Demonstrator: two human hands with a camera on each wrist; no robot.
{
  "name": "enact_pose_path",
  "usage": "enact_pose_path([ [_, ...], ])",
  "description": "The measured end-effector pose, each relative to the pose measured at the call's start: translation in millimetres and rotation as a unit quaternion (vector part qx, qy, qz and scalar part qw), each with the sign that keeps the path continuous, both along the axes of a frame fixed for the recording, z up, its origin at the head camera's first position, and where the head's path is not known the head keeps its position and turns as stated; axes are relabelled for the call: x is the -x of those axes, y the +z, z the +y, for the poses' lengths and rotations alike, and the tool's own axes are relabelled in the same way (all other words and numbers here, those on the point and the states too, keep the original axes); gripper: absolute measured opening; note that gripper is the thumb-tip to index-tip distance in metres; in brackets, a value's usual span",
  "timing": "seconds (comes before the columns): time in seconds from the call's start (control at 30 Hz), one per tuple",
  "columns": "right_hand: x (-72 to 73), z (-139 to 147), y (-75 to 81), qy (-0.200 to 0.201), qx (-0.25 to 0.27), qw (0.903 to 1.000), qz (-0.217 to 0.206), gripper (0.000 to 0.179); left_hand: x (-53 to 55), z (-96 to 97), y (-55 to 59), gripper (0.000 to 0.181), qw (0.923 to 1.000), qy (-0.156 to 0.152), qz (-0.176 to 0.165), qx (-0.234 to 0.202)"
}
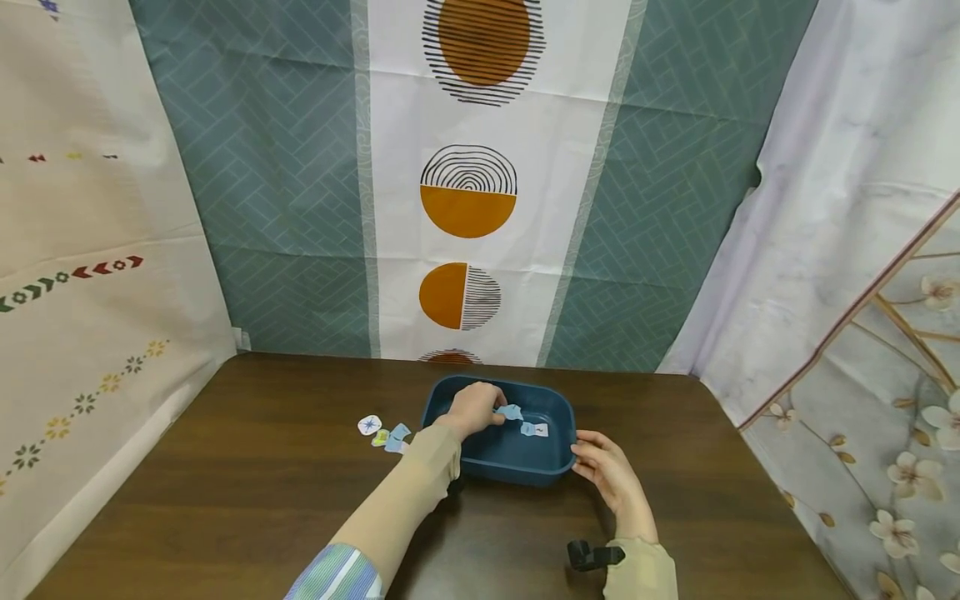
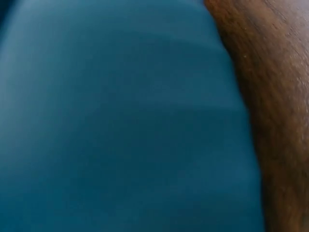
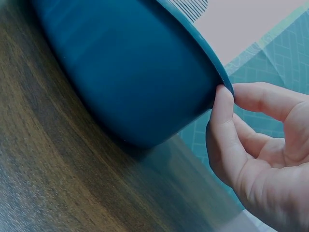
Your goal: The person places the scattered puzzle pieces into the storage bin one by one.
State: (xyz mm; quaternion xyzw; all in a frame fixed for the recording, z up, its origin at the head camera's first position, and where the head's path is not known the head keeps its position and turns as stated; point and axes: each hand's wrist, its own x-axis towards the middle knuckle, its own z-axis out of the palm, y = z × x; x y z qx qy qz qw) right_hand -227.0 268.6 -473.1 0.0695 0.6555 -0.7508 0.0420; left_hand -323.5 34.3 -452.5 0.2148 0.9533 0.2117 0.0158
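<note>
A dark blue rectangular plastic bin [image 1: 517, 477] stands on the table. My left hand [image 1: 474, 408] reaches over its left side, thumb and forefinger around the near end of a light blue paper cutout [image 1: 512, 412]. Another light blue and white cutout [image 1: 534, 429] lies on the bin's floor beside it. At the bin's right end, my right hand [image 1: 609, 471] pinches the rim; in the right wrist view the thumb [image 3: 222, 104] presses the outside just under the lip. The left wrist view shows the bin's outer wall [image 2: 130, 116] close up, with the left hand out of sight.
Left of the bin, several small cutouts lie on the brown wooden table [image 1: 247, 483]: a round white one with a blue star shape [image 1: 369, 425], a yellow-green one [image 1: 380, 437] and light blue ones [image 1: 399, 432]. Patterned cloths [image 1: 300, 183] hang behind and at both sides.
</note>
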Motion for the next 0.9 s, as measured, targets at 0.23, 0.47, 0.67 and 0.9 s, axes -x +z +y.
enact_pose_path([
  [0.23,0.3,-0.7,-1.8,-0.004,-0.004,1.0,0.001,0.023,4.3,2.0,-4.8,0.023,0.9997,-0.003,-0.013,0.02],
  [0.47,-0.1,0.2,-0.4,-0.004,0.007,1.0,-0.003,0.022,5.5,2.4,-5.8,0.025,0.999,-0.007,-0.021,0.039],
  [0.67,-0.1,-1.1,-0.8,-0.006,0.006,1.0,0.0,0.022,8.2,3.3,-10.1,0.024,0.9983,-0.006,-0.011,0.058],
  [0.9,1.2,-1.6,-1.6,-0.006,0.007,0.9999,0.007,0.018,8.8,3.7,-11.5,0.024,0.9966,-0.013,0.003,0.081],
])
